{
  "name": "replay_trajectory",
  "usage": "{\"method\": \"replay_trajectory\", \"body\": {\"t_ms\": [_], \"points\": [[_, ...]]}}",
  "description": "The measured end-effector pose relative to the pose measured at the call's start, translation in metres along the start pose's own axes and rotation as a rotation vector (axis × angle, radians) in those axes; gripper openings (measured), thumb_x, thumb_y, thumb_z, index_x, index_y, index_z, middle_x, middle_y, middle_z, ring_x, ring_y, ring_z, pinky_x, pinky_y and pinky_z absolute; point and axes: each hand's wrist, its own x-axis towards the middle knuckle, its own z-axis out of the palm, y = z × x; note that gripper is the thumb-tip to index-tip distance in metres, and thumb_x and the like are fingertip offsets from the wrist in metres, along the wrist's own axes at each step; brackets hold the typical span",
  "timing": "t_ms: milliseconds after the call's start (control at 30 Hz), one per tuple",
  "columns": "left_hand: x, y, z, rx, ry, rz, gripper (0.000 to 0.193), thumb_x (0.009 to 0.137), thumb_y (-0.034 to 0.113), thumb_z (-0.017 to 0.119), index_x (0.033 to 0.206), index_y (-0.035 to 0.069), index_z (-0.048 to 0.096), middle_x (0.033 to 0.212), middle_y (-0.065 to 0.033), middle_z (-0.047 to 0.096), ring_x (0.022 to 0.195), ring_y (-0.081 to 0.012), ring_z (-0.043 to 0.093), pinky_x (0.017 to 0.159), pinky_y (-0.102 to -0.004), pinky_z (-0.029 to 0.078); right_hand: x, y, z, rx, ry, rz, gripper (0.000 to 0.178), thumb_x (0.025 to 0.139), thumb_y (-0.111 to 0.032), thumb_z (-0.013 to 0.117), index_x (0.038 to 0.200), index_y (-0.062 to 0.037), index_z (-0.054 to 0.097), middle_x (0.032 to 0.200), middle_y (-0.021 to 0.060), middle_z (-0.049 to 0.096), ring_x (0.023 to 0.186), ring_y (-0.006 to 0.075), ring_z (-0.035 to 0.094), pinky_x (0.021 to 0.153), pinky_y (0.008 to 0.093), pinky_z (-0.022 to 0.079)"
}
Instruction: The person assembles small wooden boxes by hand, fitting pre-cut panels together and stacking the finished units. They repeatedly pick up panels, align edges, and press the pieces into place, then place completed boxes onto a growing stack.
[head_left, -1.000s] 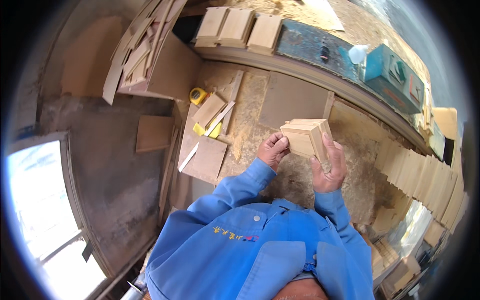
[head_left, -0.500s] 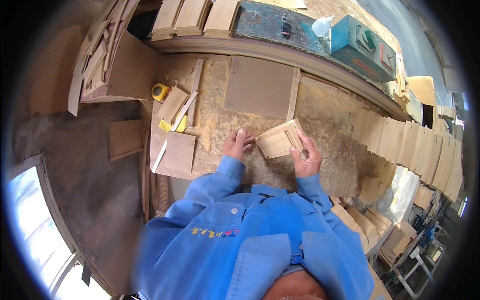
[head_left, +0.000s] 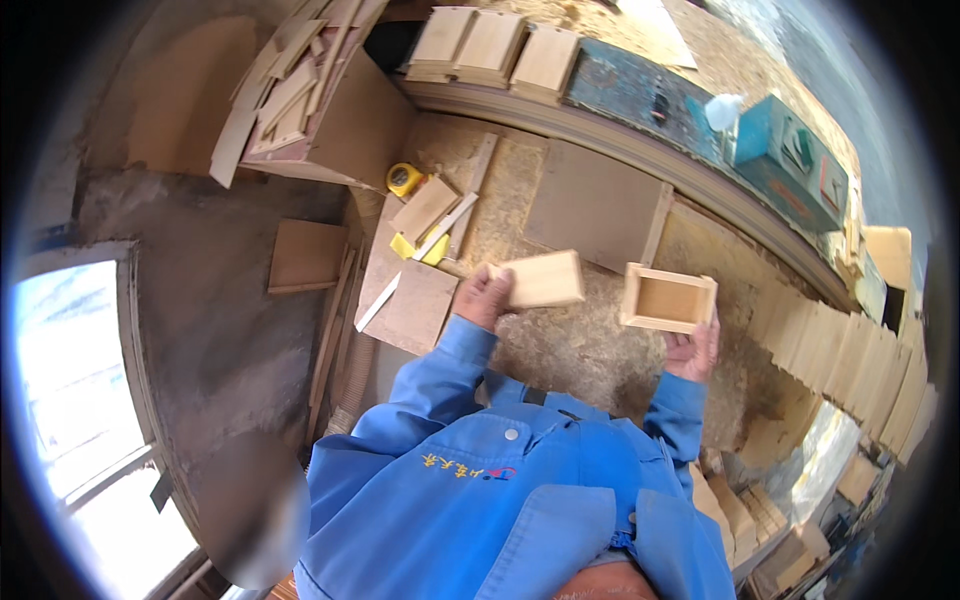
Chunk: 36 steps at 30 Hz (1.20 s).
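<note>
- The left hand (head_left: 484, 297) holds a flat piece of wood (head_left: 545, 279) by its left end.
- The right hand (head_left: 692, 352) holds a little wooden box (head_left: 655, 324) near its right corner, with the open side up.
- The flat piece and the box are apart, over a dusty table (head_left: 560, 345).
- On the left of the table is a yellow tape measure (head_left: 403, 179), near a small board (head_left: 425, 206).
- At the back are three stacks of wood (head_left: 545, 58) and, farther right, a blue-green box (head_left: 785, 165).
- Pale boards (head_left: 840, 350) make a long row on the right.

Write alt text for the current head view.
A person's left hand holds a flat wooden board and the right hand a small open wooden box, above a workbench. A yellow tape measure lies toward the left.
</note>
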Motion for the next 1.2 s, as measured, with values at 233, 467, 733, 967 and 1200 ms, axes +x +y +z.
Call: {"method": "replay_trajectory", "body": {"t_ms": [233,467,733,967,1200], "points": [[0.083,0.083,-0.094,0.04,0.234,0.263,0.023,0.104,0.021,0.059,0.12,0.004,0.061,0.11,-0.0082,0.069,0.094,-0.0194,0.071,0.076,-0.0379,0.065,0.011,0.014,-0.003,-0.075,0.044,0.107,0.063,0.096,-0.023,0.068,0.152,-0.0094,0.044,0.142,0.0129,0.059,0.121,0.0284,0.066,0.094,0.0439,0.061],[0.088,0.122,-0.093,-0.04,0.362,0.455,0.012,0.102,0.009,0.059,0.11,0.0,0.06,0.097,-0.0063,0.066,0.081,-0.0158,0.066,0.084,-0.0428,0.065,0.008,0.026,0.008,-0.075,0.041,0.15,0.063,0.096,-0.022,0.067,0.152,-0.0076,0.041,0.14,0.0154,0.059,0.119,0.0297,0.066,0.095,0.0448,0.06],[0.042,0.245,-0.074,0.249,0.447,0.947,0.026,0.102,0.014,0.06,0.12,-0.005,0.057,0.106,-0.0091,0.065,0.085,-0.0131,0.065,0.08,-0.0351,0.062,0.017,0.038,0.008,-0.081,0.019,0.204,0.058,0.097,-0.019,0.067,0.149,-0.0087,0.045,0.135,0.0126,0.063,0.115,0.028,0.069,0.091,0.0438,0.062],[0.086,0.349,-0.085,0.118,0.36,0.799,0.027,0.098,0.01,0.062,0.119,-0.008,0.06,0.105,-0.0135,0.066,0.088,-0.0199,0.069,0.085,-0.0362,0.063,0.018,0.047,0.009,-0.113,-0.032,0.218,0.056,0.096,-0.018,0.067,0.148,-0.0104,0.048,0.133,0.0097,0.064,0.112,0.0252,0.07,0.087,0.0412,0.063],[0.043,0.291,-0.102,0.553,0.702,0.877,0.023,0.097,0.018,0.067,0.104,-0.004,0.07,0.073,-0.003,0.064,0.063,-0.0082,0.058,0.057,-0.0226,0.046,0.016,0.048,0.005,-0.085,0.029,0.204,0.056,0.096,-0.019,0.067,0.147,-0.0108,0.047,0.135,0.0092,0.063,0.114,0.0246,0.069,0.088,0.0417,0.062]]}}
